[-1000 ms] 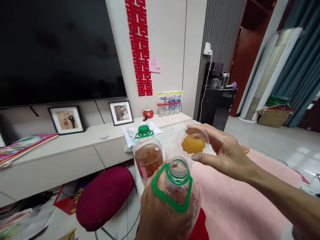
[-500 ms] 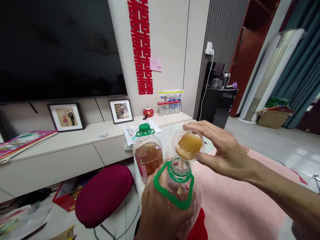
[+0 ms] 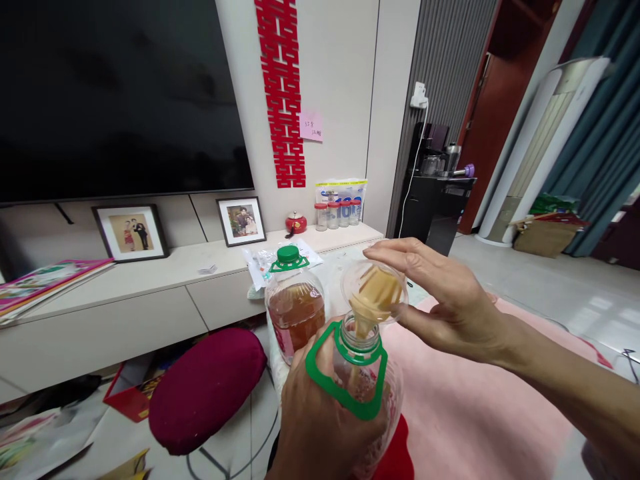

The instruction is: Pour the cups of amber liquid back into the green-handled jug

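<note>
Your open btl (image 3: 393, 400) is mouth-up; your L hand (image 3: 325, 413) wraps its shoulder, prob. to steady it. Your R hand (image 3: 445, 307) pinches the clear cup (image 3: 349, 280) btwn thumb & fingers, tipped right over the mouth, prob. so the tan liquid (image 3: 377, 287) runs in w/o spilling. Vs 0.5 s ago, stream's thicker; 1 s ago, no stream.

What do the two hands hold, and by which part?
The left hand holds the open bottle around its upper part, below the neck; the right hand holds the cup by its side, between thumb and fingers.
</note>
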`<move>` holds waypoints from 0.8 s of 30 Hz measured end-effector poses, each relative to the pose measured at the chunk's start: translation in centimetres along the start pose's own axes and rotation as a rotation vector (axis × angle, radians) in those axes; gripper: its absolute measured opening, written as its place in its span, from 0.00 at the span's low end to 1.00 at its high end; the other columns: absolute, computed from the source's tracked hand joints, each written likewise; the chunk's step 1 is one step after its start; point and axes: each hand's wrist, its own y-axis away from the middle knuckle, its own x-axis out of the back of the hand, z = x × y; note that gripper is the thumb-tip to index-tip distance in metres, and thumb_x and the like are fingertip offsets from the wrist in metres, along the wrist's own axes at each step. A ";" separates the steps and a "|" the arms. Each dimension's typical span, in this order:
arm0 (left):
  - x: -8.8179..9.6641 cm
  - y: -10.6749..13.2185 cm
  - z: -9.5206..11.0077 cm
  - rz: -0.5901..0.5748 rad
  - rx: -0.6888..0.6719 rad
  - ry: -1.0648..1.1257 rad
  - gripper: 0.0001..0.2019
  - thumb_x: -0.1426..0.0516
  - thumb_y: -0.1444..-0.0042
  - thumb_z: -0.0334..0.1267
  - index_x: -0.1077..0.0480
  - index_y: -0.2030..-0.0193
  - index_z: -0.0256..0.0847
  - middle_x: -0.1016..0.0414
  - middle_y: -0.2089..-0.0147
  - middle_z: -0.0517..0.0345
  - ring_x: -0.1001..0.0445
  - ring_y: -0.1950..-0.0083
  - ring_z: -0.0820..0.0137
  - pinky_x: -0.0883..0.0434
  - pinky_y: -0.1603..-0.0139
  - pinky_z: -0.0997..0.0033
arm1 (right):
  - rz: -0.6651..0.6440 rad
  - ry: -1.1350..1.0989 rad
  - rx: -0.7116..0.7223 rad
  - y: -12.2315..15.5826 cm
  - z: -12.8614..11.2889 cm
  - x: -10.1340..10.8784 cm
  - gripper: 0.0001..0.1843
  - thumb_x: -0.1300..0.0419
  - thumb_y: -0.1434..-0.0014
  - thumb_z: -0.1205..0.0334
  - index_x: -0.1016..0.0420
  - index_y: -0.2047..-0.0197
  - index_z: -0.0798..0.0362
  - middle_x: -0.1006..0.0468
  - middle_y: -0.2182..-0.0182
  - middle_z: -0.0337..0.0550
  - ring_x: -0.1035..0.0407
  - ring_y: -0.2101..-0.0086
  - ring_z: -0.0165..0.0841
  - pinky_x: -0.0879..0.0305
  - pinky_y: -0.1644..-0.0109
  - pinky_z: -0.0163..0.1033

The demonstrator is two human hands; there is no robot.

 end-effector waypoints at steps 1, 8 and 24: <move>0.0 0.0 0.0 0.011 -0.011 -0.018 0.07 0.43 0.45 0.40 0.32 0.59 0.48 0.21 0.63 0.63 0.23 0.68 0.70 0.23 0.68 0.67 | -0.004 0.006 0.002 0.0 0.0 0.0 0.30 0.42 0.43 0.79 0.33 0.36 0.64 0.25 0.44 0.56 0.32 0.42 0.38 0.34 0.36 0.43; -0.1 -0.1 -0.1 0.005 0.006 0.005 0.06 0.43 0.45 0.40 0.33 0.61 0.47 0.23 0.65 0.64 0.23 0.68 0.69 0.23 0.67 0.68 | -0.019 0.007 0.047 -0.2 0.1 0.0 0.31 0.42 0.44 0.81 0.32 0.36 0.65 0.27 0.44 0.57 0.33 0.42 0.39 0.33 0.37 0.45; -0.5 0.0 -0.4 -0.058 0.044 -0.008 0.04 0.42 0.47 0.39 0.32 0.64 0.47 0.26 0.68 0.64 0.27 0.68 0.71 0.29 0.67 0.71 | -0.038 0.095 0.198 -1.6 -0.7 0.3 0.17 0.45 0.31 0.74 0.28 0.41 0.69 0.26 0.46 0.62 0.34 0.41 0.41 0.34 0.35 0.48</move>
